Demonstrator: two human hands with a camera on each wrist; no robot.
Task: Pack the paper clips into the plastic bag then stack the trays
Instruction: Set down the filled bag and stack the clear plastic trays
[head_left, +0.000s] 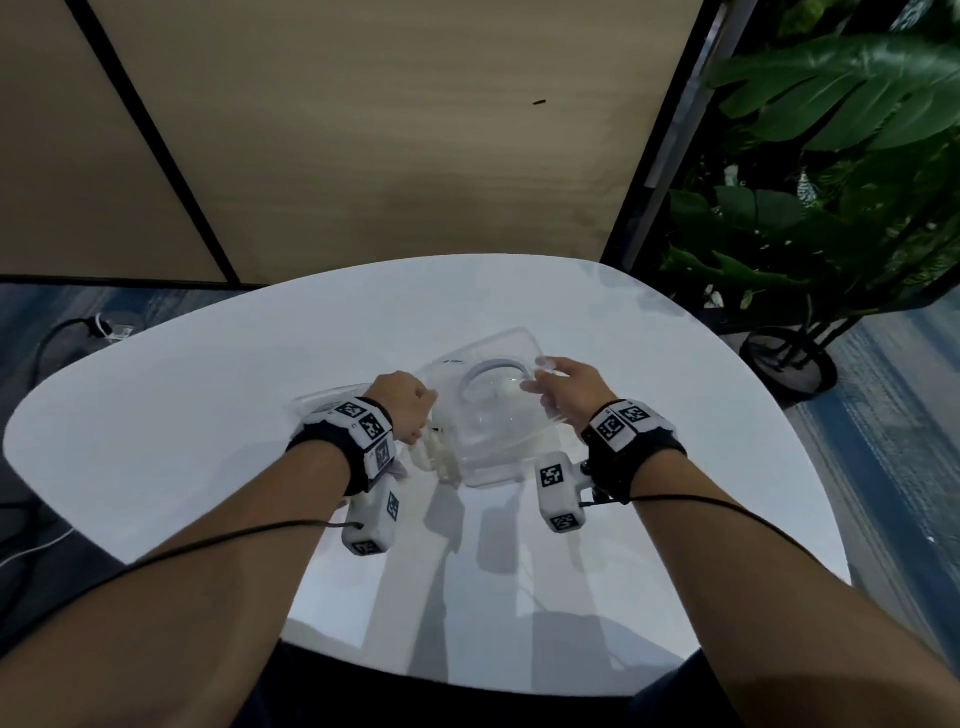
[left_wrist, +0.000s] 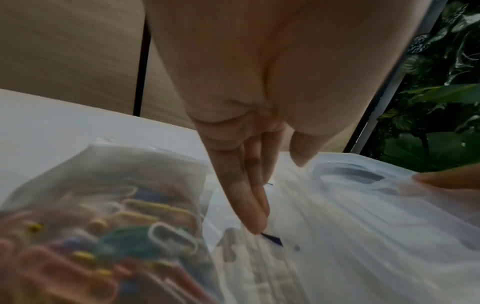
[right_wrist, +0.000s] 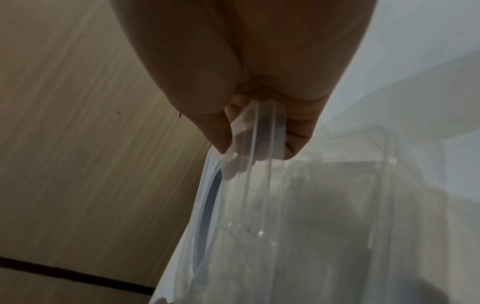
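Clear trays (head_left: 493, 405) held mid-table, tilted, just above the surface. Looks like at least two nested or about to nest; can't count them, all transparent. Right hand (head_left: 566, 387) pinches the right rim, thumb one side and fingers the other; the right wrist view shows the rim clamped between them. Left hand (head_left: 405, 402) is on the left edge, fingers (left_wrist: 255, 207) pointing down along the tray wall. Whether they grip or just steady it, can't tell.

Plastic bag (left_wrist: 109, 185) lies on the table just left of the trays, under the left wrist. Paper clips (left_wrist: 145, 232) are inside it, mixed colours. No loose clips visible on the table, so packing looks done. Can't tell if the bag is sealed.

Judgement: on the stacking step, late in the task. Left: seat the trays together and set the stack down.

Surface is a glossy white rounded table (head_left: 208, 415), reflective. Beyond it a wood-panel wall (head_left: 363, 156) with dark strips, a potted plant (head_left: 831, 182) to the right, cables (head_left: 78, 332) on the floor at left.
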